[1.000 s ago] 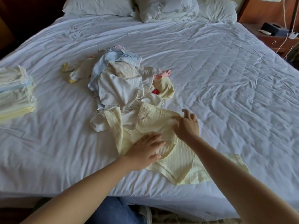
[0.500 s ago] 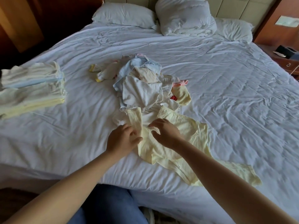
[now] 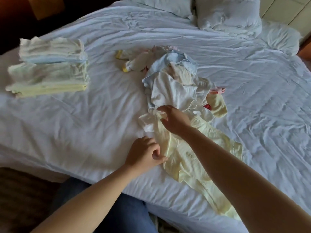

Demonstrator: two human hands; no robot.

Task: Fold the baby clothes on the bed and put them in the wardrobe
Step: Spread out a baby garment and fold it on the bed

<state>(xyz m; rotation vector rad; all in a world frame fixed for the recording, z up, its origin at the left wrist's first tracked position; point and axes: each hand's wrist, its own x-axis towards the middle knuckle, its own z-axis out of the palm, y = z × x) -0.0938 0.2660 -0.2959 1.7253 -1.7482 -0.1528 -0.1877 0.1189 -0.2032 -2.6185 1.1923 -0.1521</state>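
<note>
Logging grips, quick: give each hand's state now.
Left hand: pinches the yellow garment.
Right hand: open, fingers spread over it.

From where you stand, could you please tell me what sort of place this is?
Most likely a bedroom: a wide white bed, pillows at its head, and baby clothes heaped on it near a folded stack.

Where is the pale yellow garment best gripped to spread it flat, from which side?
Probably the yellow garment's bunched top end by the pile, pinched from above with the right hand: the left hand pinches its left edge, the rest trails toward the person.
</note>
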